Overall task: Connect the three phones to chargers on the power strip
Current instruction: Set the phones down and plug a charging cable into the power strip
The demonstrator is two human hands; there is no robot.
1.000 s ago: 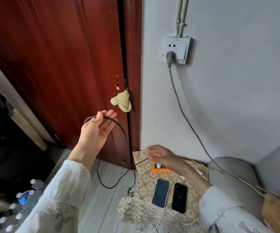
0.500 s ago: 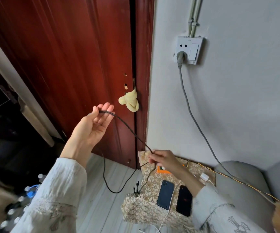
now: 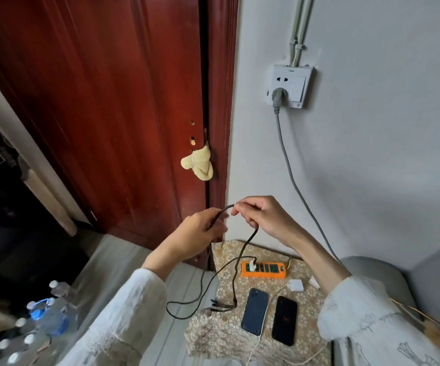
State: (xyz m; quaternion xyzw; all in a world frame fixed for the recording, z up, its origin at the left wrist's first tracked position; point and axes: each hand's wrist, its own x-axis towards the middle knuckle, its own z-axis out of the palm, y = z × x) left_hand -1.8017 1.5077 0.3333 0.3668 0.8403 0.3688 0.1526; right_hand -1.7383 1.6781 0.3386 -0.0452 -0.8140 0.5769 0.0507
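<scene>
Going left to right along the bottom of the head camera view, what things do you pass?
Water bottles → black cable's plug ends → blue phone → black phone → grey chair.

Red wooden door [image 3: 102, 107] beside grey wall [image 3: 372, 154] — pale plank floor [image 3: 123, 257].

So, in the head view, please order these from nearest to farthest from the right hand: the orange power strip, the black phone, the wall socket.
From the right hand:
1. Orange power strip, just below the hand on the patterned cloth.
2. Black phone, lower down, near the right sleeve.
3. Wall socket, high on the wall, above and to the right.
</scene>
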